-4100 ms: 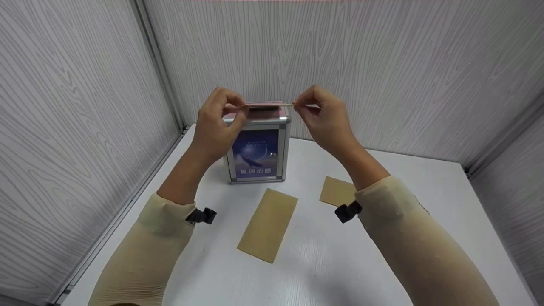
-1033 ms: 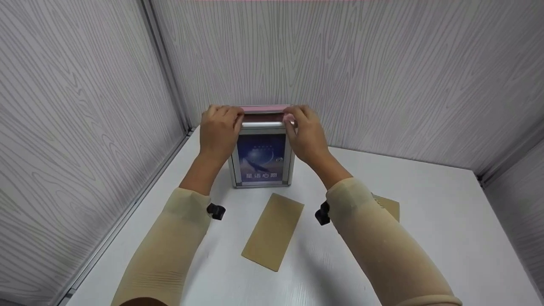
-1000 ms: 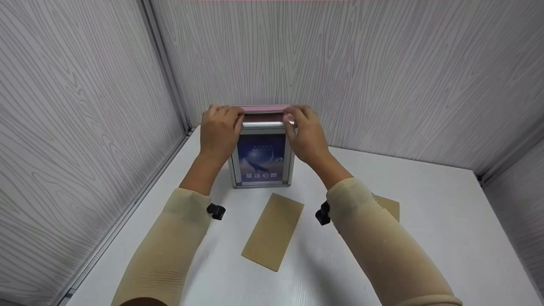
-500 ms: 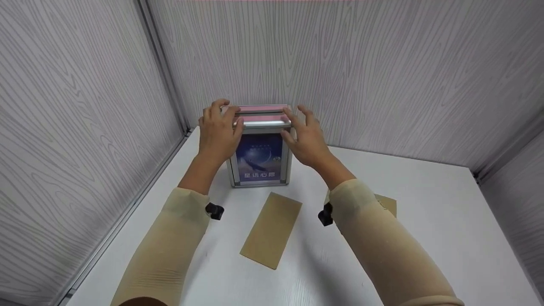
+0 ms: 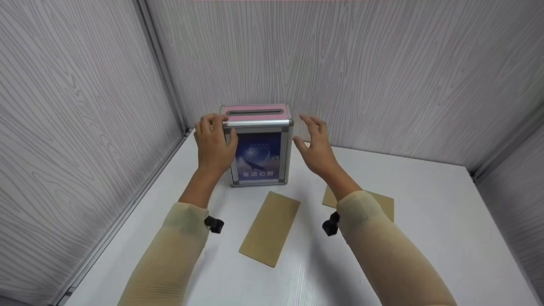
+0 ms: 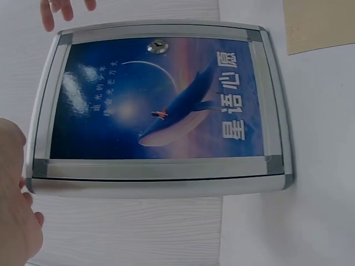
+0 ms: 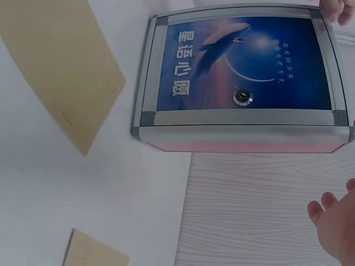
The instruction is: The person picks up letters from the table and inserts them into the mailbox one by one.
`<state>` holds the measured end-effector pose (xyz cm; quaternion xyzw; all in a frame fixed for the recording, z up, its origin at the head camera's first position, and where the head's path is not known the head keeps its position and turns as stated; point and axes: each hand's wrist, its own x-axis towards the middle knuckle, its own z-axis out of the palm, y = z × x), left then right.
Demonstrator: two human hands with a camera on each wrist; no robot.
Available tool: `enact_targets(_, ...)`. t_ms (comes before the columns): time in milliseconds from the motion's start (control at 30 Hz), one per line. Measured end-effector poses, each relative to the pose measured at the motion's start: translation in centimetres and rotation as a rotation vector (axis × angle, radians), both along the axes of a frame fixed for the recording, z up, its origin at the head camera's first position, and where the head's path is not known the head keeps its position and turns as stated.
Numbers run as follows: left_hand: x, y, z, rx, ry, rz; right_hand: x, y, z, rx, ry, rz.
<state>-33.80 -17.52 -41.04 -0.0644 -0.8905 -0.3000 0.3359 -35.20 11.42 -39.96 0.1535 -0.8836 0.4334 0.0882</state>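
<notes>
At the box (image 5: 258, 149), my left hand (image 5: 213, 146) and right hand (image 5: 316, 148) have relaxed, spread fingers; it seems stiff, best held by sides.

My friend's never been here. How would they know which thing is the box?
Look across the white table to its far side, by the pale wood-patterned wall. There, between the left hand and the right hand, stands the box. The tan rectangles nearby lie flat, but it stands tall, with a silver frame, a pink slotted top and a blue whale picture.
</notes>
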Motion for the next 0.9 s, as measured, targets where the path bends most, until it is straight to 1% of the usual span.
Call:
enact_targets(133,0.2,-0.3,-1.8,0.074,0.042,0.002,0.5,0.8,-2.2,-0.162,-0.029,-0.034)
enact_targets(200,0.3,-0.3,-2.8,0.117,0.035,-0.005,1.0,1.1,-3.4,-0.246,-0.044,-0.054)
enact_targets(267,0.5,-0.2,-4.0,0.149,0.014,-0.007,1.8,1.3,-4.9,-0.306,-0.056,-0.078)
enact_targets(400,0.9,0.4,-6.8,0.197,-0.04,-0.016,3.8,1.1,-8.1,-0.367,-0.099,-0.112)
enact_targets(467,1.2,0.6,-8.2,0.228,-0.065,-0.043,4.9,0.8,-9.6,-0.378,-0.141,-0.115)
enact_targets(533,1.3,0.9,-9.6,0.264,-0.104,-0.092,6.3,0.6,-11.0,-0.384,-0.21,-0.115)
enact_targets(667,1.5,2.0,-11.6,0.31,-0.203,-0.189,8.5,0.3,-13.2,-0.368,-0.334,-0.13)
enact_targets(733,1.5,2.6,-12.2,0.309,-0.272,-0.24,9.3,0.4,-13.6,-0.355,-0.381,-0.138)
enact_targets(800,1.6,3.0,-12.6,0.285,-0.371,-0.305,10.0,0.6,-13.7,-0.332,-0.421,-0.143)
enact_targets(900,1.8,3.6,-12.9,0.216,-0.533,-0.404,11.0,1.1,-13.7,-0.28,-0.476,-0.141)
